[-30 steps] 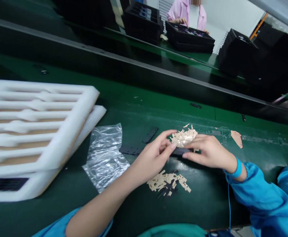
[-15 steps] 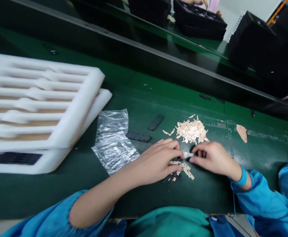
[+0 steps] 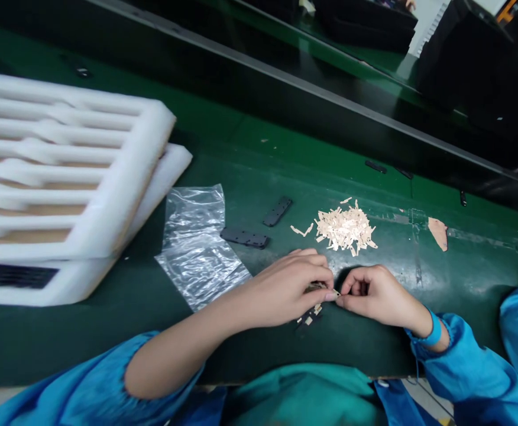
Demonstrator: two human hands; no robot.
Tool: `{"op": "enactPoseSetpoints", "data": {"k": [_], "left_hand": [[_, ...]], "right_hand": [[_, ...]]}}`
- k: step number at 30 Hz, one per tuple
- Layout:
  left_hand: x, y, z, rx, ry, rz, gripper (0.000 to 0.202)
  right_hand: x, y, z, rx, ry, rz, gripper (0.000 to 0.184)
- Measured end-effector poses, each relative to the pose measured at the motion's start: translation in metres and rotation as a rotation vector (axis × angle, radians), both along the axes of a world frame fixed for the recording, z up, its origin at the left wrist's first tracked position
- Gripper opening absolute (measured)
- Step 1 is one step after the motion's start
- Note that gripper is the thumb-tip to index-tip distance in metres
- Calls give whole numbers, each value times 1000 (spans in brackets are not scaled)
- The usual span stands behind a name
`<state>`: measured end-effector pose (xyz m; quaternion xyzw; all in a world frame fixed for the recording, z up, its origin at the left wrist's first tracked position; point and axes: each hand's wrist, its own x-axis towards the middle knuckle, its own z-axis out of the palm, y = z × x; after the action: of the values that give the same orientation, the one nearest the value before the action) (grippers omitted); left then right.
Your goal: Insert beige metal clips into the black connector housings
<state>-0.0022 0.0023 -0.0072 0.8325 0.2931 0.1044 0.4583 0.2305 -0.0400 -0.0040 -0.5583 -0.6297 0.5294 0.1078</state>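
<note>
Both my hands meet over the green table top. The fingertips of my left hand [image 3: 297,289] are closed, with small beige strips [image 3: 316,286] partly visible beneath and between them. My right hand [image 3: 371,294] pinches the end of a small pale strip [image 3: 337,293] that sticks out at my left thumb. Below my left hand lie small black and beige bits [image 3: 310,318], partly covered by it. Just beyond the hands is a loose heap of beige strips [image 3: 346,228], with a bent strip [image 3: 302,229] to its left.
Left of the hands lie a clear plastic bag [image 3: 199,248] and two black perforated plates, one near the bag [image 3: 245,238], one farther back [image 3: 277,211]. White foam trays [image 3: 121,177] are stacked at the left. A torn brown piece [image 3: 438,233] lies right of the heap.
My hands have come together, the right fingertips now meeting the left thumb. Beige strips that fanned out below the left hand are now mostly out of sight. The view has shifted slightly.
</note>
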Motion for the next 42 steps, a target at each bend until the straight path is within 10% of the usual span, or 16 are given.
{"op": "enactPoseSetpoints", "data": {"k": [16,27,31,42], "left_hand": [[-2,1,11,77,170,37,33],[7,17,20,-309,-351,405,19],[15,14,19,-23,-400,651,10],[12,1,5,726,-284,423,24]], "right_hand": [[11,14,8,0,122,-26,12],[-10,37,28,9,374,-128,18],[-10,41,26,52,431,-175,9],[-14,38,23,266,382,-216,19]]}}
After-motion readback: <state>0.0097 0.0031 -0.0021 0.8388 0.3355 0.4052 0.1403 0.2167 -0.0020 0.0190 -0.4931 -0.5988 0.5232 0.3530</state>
